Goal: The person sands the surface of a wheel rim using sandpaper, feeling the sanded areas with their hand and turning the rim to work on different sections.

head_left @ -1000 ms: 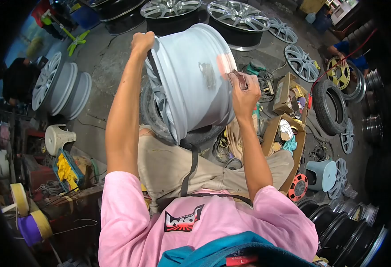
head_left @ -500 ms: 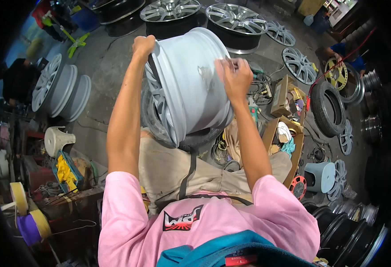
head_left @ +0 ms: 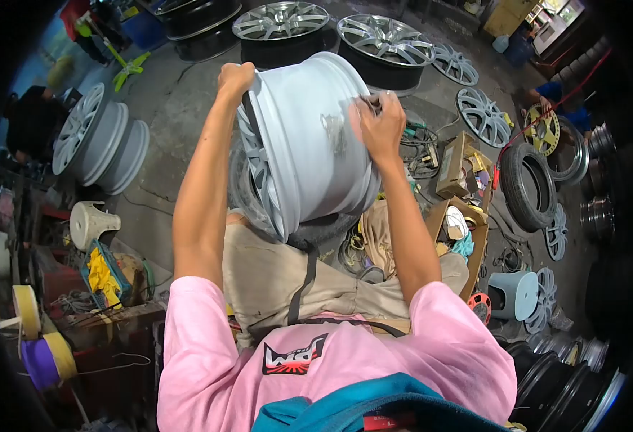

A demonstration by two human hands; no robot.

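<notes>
You grip a pale grey wheel rim (head_left: 309,158) in a crowded workshop, your left hand (head_left: 236,77) closed over its upper left edge, the rim tilted on its side in front of your knees and above a dark tyre (head_left: 241,176) on the floor (head_left: 176,101). Your right hand (head_left: 380,126), slightly blurred, pinches a small dark piece (head_left: 374,105) at the right side of the rim's barrel; whether the piece touches the surface, you cannot tell. The barrel is pale and matte, with a darker, uneven patch (head_left: 336,133) to the left of your right fingers.

The grey concrete floor, scuffed and stained, spreads around the rim. Beyond it lie two silver spoked wheels (head_left: 280,21) with dark barrels; to its left stand grey rims (head_left: 104,137), and nearer you on that side, a cream stool (head_left: 91,225) and yellow cloth (head_left: 103,272) in a basket. To the rim's right sit cardboard boxes (head_left: 447,178) of supplies, a standing tyre (head_left: 509,189) and, nearer you, a pale blue stool (head_left: 525,294). Farther right, a person in a blue sleeve (head_left: 578,108) is beside a yellow wheel (head_left: 545,138)
</notes>
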